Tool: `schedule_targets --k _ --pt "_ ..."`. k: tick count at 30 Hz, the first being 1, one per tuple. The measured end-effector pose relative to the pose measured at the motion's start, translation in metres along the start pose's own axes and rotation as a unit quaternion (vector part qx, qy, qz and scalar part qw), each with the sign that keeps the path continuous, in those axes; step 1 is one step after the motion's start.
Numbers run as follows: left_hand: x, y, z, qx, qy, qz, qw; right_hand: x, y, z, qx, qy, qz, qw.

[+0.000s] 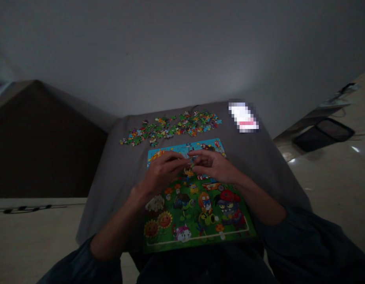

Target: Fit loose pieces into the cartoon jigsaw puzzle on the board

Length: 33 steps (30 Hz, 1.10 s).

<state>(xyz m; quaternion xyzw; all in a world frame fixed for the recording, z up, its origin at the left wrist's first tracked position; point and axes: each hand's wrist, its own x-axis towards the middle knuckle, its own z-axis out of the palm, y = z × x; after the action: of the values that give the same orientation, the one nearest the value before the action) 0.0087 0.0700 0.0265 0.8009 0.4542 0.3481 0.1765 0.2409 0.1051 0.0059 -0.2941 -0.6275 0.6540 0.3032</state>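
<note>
A grey cloth-covered surface (117, 173) fills the middle of the view, its soft fabric sloping away at the edges. Behind it rises a pale wall (182, 51); a glossy tiled floor (327, 181) lies to the right and a dark brown block (43, 146) to the left. On the cloth sits one rectangular jigsaw board (197, 221), printed with cartoon sunflowers and characters on green, with blue along its far edge. Just beyond it, apart from the board, dozens of loose jigsaw pieces (170, 128) lie in a long, uneven band, too many to count. To their right is one white object (243, 117), blurred beyond naming. A dark flat tray-like object (323, 135) lies on the floor. Two hands hover over the board's far half: the left hand (162, 172) and right hand (214, 165) curl inward, their fingertips (187, 157) meeting to pinch a small jigsaw piece (192, 159). Dark sleeves (303, 236) end at the bare forearms.
</note>
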Motion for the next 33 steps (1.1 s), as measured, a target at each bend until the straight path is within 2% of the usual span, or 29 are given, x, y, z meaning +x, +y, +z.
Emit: schedule_targets --k 4,8,12,15,21,26,33 --pt "-0.002 -0.023 -0.022 -0.029 0.057 -0.095 0.993 0.000 -0.002 -0.003 0.005 0.017 0.012 1.000" --pt "-0.012 -0.057 -0.039 -0.092 0.135 -0.198 0.966 0.002 -0.002 -0.005 0.006 0.033 0.027 0.999" --pt "-0.021 -0.089 -0.038 -0.175 0.209 -0.279 0.921 0.005 -0.001 -0.006 0.006 0.055 0.042 0.998" --pt "-0.023 -0.102 -0.033 -0.229 0.230 -0.322 0.889 0.005 -0.002 -0.006 -0.001 0.064 0.059 0.996" --pt "-0.025 -0.099 -0.029 -0.295 0.205 -0.357 0.862 0.001 -0.006 -0.007 -0.026 0.077 0.098 0.992" --pt "-0.027 -0.089 -0.029 -0.316 0.178 -0.354 0.862 0.000 -0.008 -0.008 -0.054 0.097 0.105 0.988" --pt "-0.030 -0.091 -0.027 -0.315 0.192 -0.343 0.864 0.000 -0.007 -0.004 -0.088 0.124 0.091 0.984"
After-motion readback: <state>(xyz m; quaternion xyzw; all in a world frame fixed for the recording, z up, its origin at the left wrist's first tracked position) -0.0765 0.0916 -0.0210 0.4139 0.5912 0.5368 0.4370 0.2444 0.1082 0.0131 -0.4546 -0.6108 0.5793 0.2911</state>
